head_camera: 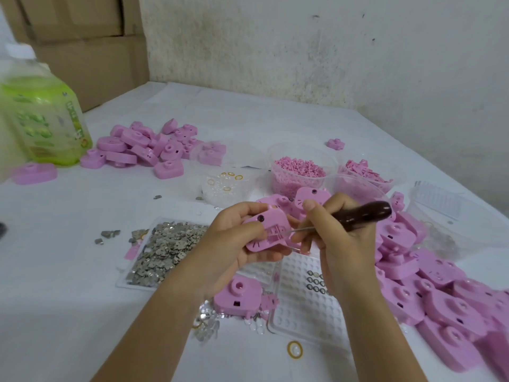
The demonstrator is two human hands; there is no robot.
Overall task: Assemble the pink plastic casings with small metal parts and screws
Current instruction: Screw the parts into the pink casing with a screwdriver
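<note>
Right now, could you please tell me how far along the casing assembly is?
Possibly done, unconfirmed: the far pile of casings. In hand: the left hand holds a pink casing while the right hand works a screwdriver into it. Left: the large right-side pile and a heap of metal parts.

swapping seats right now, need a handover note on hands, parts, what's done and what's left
Left hand grips a pink plastic cat-face casing.
Right hand holds a dark-handled thin-shaft screwdriver, tip in that casing.
Small silver metal parts fill a clear tray at left; more pink casings piled at right and far left.
Done: cannot tell which pile is finished.
Left: this casing, then the rest.
</note>
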